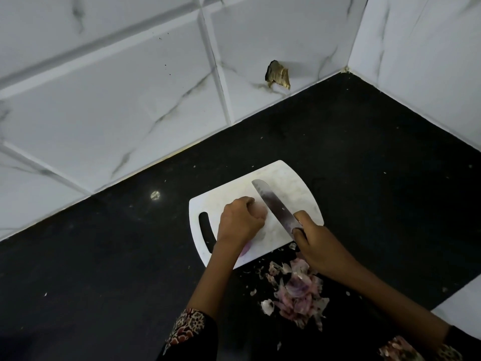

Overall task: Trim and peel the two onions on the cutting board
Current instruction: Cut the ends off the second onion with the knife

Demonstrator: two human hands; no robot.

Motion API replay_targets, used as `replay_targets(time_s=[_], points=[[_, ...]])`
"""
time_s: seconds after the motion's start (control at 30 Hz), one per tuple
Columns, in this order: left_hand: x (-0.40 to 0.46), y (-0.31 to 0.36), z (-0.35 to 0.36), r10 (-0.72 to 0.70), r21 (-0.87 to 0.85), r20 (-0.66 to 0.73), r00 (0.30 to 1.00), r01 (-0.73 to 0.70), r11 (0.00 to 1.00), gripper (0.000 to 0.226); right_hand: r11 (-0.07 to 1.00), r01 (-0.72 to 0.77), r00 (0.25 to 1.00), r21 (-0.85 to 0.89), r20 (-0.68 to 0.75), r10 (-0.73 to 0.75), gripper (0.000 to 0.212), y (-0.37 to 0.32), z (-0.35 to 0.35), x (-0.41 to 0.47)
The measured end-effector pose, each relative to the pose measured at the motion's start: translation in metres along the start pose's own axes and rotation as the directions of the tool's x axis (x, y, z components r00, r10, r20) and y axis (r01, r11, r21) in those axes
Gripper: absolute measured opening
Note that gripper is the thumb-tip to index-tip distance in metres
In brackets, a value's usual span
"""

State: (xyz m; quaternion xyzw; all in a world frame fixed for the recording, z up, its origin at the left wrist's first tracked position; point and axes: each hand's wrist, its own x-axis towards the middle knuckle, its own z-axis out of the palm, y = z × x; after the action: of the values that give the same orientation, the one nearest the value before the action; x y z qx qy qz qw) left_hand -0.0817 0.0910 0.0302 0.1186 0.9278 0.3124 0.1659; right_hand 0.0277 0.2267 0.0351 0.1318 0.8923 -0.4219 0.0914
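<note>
Head view is showing the left hand (240, 221) curling over a pale pink peeled onion (261, 211) on the white plastic cutting board (283, 175), fingers gripping it. Just right of that hand, the right hand (316, 246) is gripping the handle of a long steel knife (273, 204), its blade lying flat-angled beside the onion. A second purple onion (245, 250) is peeking out under the left wrist. Pink papery skins (296, 293) are piling on the black surface (104, 256) beneath the right forearm. Likely risk: the round, slick onion rolling as the blade is bearing down, sending the edge toward the curled left fingertips.
</note>
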Motion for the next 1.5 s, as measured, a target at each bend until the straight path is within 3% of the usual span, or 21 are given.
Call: replay_targets(time_s=[0.3, 0.47, 0.9, 1.13, 1.5], points=[[-0.001, 0.000, 0.003, 0.008, 0.033, -0.036, 0.999, -0.007, 0.999, 0.016, 0.996, -0.025, 1.000, -0.089, 0.005, 0.025, 0.011, -0.008, 0.010, -0.001], [-0.002, -0.001, 0.005, 0.020, -0.064, -0.046, 0.999, -0.023, 0.998, 0.013, 0.989, -0.066, 0.998, -0.135, 0.001, 0.066, 0.015, -0.009, 0.009, 0.001], [-0.006, -0.006, 0.007, 0.034, -0.121, -0.082, 0.996, -0.044, 0.992, 0.020, 0.882, -0.031, 0.997, -0.471, 0.052, 0.063, 0.033, -0.033, 0.008, 0.014], [-0.005, -0.003, 0.010, 0.021, -0.089, -0.115, 0.993, -0.032, 0.996, 0.025, 0.883, -0.070, 0.990, -0.465, 0.074, 0.118, 0.030, -0.035, 0.006, 0.008], [-0.007, -0.005, 0.011, 0.006, -0.108, -0.112, 0.994, -0.018, 0.994, 0.029, 0.885, -0.035, 0.994, -0.465, 0.076, 0.079, 0.029, -0.036, 0.006, 0.008]])
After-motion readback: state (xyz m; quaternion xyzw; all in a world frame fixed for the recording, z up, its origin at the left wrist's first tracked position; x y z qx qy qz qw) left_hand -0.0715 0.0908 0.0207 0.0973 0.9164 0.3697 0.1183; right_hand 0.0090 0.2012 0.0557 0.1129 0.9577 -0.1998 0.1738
